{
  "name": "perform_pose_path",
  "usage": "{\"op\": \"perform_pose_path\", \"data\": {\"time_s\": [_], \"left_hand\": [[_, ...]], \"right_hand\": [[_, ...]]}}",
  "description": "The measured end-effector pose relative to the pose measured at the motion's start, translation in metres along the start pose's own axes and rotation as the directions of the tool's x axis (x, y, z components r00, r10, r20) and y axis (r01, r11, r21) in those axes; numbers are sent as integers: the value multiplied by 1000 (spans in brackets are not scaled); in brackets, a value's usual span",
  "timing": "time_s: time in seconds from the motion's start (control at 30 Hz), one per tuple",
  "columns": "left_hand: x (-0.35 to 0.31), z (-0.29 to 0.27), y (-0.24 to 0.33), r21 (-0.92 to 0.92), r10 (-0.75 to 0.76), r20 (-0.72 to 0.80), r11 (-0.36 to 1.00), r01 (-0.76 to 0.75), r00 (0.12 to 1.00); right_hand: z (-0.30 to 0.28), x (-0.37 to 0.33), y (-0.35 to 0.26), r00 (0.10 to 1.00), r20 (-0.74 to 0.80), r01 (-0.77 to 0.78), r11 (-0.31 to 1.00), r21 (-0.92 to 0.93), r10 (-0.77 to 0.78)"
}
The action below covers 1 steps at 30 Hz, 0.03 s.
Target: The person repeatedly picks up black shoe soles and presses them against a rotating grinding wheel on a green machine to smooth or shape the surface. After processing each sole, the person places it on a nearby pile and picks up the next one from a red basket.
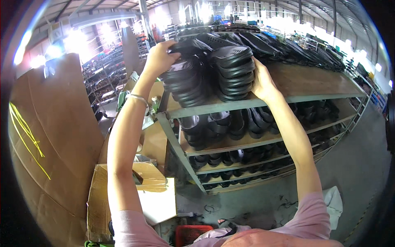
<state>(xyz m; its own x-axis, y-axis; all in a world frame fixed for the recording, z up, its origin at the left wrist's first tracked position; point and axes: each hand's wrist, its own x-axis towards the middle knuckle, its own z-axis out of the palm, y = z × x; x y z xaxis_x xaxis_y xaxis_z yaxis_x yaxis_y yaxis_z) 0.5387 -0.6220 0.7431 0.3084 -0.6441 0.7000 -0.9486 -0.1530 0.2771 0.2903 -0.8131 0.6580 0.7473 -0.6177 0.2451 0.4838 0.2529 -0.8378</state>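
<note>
Two stacks of black clogs stand side by side at the near left end of a rack's top shelf. My left hand [161, 57] is closed round a black clog [187, 47] at the top of the left stack [183, 84]. Its thumb and fingertips show at the clog's left end. My right hand [262, 80] lies against the right side of the right stack [235, 74], its fingers lengthwise along the clogs and partly hidden behind them. The right stack stands upright, with several clogs nested one on another.
More black clogs [284, 45] cover the far part of the top shelf [302, 80]. Lower shelves [238, 142] hold rows of black footwear. At left stand a tall cardboard sheet [53, 136] with yellow strapping and a cardboard box [98, 197]. A red crate [191, 234] sits below.
</note>
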Motion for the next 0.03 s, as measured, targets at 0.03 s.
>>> {"op": "perform_pose_path", "data": {"time_s": [0.03], "left_hand": [[-3,-1,-1,-27,-86,-64,996,84,994]], "right_hand": [[-4,3,1,1000,15,8,1000,3,-8]]}}
